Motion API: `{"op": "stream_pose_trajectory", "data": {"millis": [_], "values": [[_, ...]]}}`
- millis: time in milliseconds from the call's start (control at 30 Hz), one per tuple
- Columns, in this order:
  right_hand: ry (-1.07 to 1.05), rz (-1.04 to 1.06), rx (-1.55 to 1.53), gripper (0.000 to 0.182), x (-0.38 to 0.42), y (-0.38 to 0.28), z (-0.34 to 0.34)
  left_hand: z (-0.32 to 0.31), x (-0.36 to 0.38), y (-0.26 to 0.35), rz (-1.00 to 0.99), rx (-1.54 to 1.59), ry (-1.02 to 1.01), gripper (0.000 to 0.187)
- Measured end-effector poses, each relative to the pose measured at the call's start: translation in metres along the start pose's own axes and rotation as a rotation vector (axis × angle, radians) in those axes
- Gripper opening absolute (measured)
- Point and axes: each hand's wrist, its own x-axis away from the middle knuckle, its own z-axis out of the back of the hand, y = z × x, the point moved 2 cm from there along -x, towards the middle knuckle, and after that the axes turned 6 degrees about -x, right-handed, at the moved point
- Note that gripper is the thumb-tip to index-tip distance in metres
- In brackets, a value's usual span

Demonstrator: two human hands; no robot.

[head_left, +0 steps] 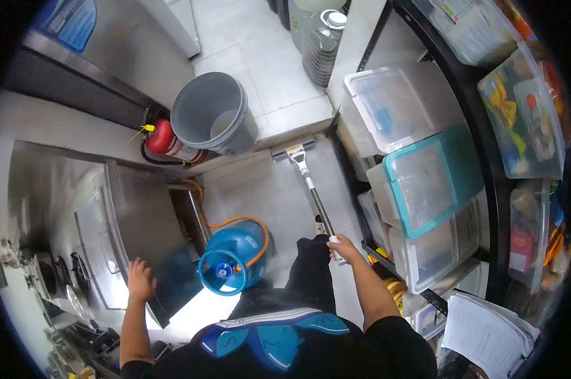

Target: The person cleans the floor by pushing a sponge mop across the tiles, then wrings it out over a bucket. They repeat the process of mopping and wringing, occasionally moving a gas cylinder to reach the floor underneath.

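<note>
My right hand is wrapped round the white grip of a long-handled mop. Its shaft slants forward, and the flat, dark mop head rests at the floor beside the raised step. My left hand is on the other side, fingers apart and holding nothing, right by the edge of a stainless steel cabinet. Between my hands, near my legs, stands a blue gas cylinder with an orange hose curving from its valve toward the cabinet.
A large grey bucket stands ahead, with a red fire extinguisher left of it. Shelves on the right carry plastic boxes and a stack of papers. Beyond the step is a ribbed plastic jug.
</note>
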Motion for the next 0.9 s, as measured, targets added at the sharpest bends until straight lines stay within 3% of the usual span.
{"op": "stream_pose_trajectory", "data": {"millis": [100,200,333,633,900], "values": [[0.050,-0.196,-0.035,0.011,0.019,0.005,-0.021,0.000,-0.002,-0.014,-0.060,-0.079,-0.033,0.031],[0.067,-0.182,0.206,0.009,0.004,-0.003,-0.046,0.002,-0.005,-0.016,-0.031,-0.009,0.033,0.032],[0.049,-0.095,0.147,0.007,0.032,-0.031,-0.066,0.007,-0.009,-0.005,0.062,0.063,0.124,0.030],[0.049,-0.141,0.392,0.008,0.120,0.039,-0.042,-0.009,-0.006,-0.011,0.098,0.051,0.288,0.029],[0.023,-0.160,0.301,0.007,0.059,0.041,-0.101,-0.010,-0.007,-0.011,0.118,0.049,0.277,0.025]]}}
